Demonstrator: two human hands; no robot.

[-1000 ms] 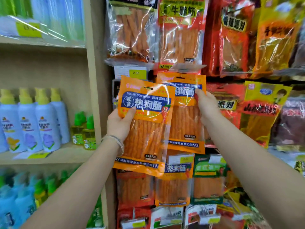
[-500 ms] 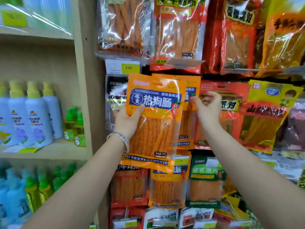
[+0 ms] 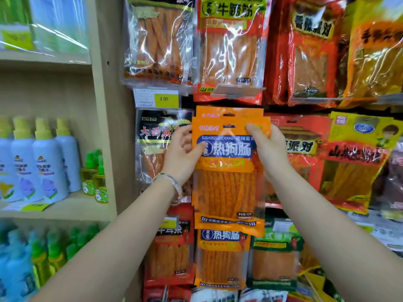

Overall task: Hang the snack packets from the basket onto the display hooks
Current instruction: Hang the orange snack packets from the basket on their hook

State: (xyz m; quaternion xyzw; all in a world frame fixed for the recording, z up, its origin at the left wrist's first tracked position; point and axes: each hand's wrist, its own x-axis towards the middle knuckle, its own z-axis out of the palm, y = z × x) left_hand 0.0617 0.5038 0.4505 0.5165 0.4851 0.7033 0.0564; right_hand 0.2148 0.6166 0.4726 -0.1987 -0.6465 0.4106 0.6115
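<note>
An orange snack packet point(image 3: 226, 188) with a blue label band and orange sticks inside is held up against the display wall. My left hand point(image 3: 182, 156) grips its upper left edge, thumb on the blue label. My right hand point(image 3: 268, 147) pinches its upper right corner. Directly behind it hangs an identical orange packet point(image 3: 229, 112), whose top edge with the hang hole shows just above. The hook itself is hidden by the packets. The basket is out of view.
Other snack packets hang all around: a black-labelled one point(image 3: 157, 136) to the left, red point(image 3: 305, 136) and yellow point(image 3: 357, 153) ones to the right, more above and below. A 2.00 price tag point(image 3: 164, 98) sits above left. A wooden shelf post point(image 3: 104, 105) and spray bottles point(image 3: 50, 160) stand left.
The packet in my left hand has moved right and up, now lined up in front of the hanging orange packet. My right hand has shifted from the hanging packet to the held packet's corner.
</note>
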